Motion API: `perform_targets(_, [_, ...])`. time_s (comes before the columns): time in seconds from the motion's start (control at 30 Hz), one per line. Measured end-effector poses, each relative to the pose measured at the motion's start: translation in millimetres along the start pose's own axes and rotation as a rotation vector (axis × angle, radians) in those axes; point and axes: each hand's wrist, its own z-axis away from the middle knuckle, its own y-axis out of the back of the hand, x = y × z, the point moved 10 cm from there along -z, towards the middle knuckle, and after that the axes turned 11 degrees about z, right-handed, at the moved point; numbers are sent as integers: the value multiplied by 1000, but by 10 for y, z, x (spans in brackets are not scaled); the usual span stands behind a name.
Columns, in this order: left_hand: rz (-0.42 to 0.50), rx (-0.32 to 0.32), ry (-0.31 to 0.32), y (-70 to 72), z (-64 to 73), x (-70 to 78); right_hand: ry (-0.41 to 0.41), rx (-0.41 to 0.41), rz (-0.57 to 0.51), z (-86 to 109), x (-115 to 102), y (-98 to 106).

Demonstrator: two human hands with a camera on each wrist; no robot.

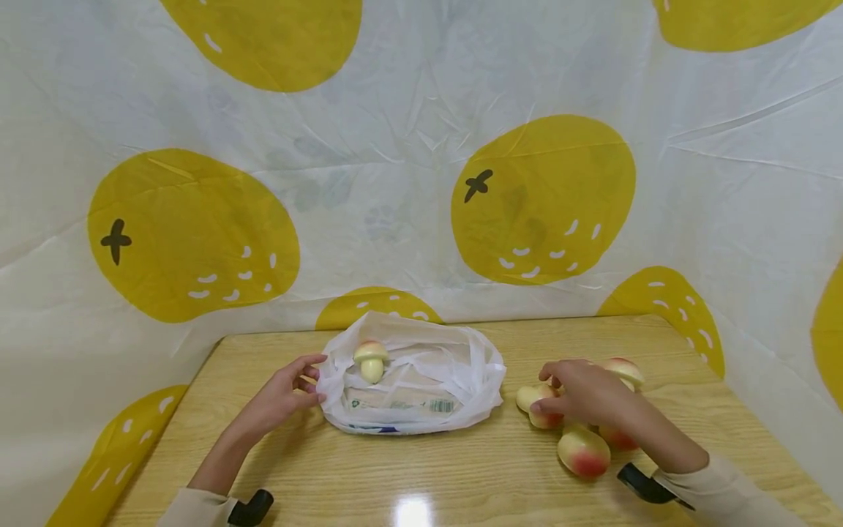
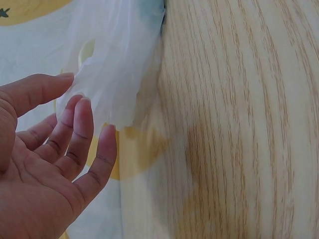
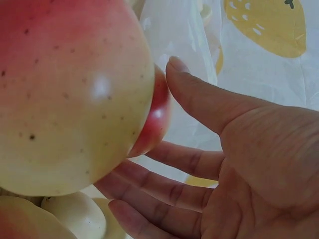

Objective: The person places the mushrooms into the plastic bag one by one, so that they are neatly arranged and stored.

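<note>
Mushrooms [image 1: 585, 454], bag [image 1: 487, 377], desk [image 1: 487, 483]: one mushroom [image 1: 372, 363] in the bag, others lower right of frame.
Left hand [image 1: 279, 401] loosely spread at the bag's left edge, right hand [image 1: 596, 393] spread round the leftmost loose mushroom [image 1: 548, 421]; firm contact uncertain for both. Advised: close thumb and fingers on the cap's sides, clear of neighbours; bag mouth wide. Right hand hides part of the group; count unclear.

Bag [image 1: 492, 384]: white, translucent, printed; mouth open; between left hand [image 1: 279, 399] and right hand [image 1: 596, 395].
Bagged mushroom [image 1: 372, 359]: pale yellow, cap farther than stem.
Left mushroom [image 1: 530, 398]: red-yellow cap, stem leftward; at right thumb.
Near mushroom [image 1: 584, 452]: red-patched cap, stem pointing away.
Far mushroom [image 1: 624, 369]: partly hidden behind right hand.
</note>
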Motion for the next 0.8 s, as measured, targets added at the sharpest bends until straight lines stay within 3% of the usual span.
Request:
perform_targets(0.4, [2,-8,4,-7,5,25,2,-15,-3,-63,-8,21])
perform_targets(0.63, [-1,-15,8,-7,2,-6,77,24,-22,-74,-84,63])
perform_targets(0.8, [2,-17,5,-13,11,21,83,28,-30,-72,-82,60])
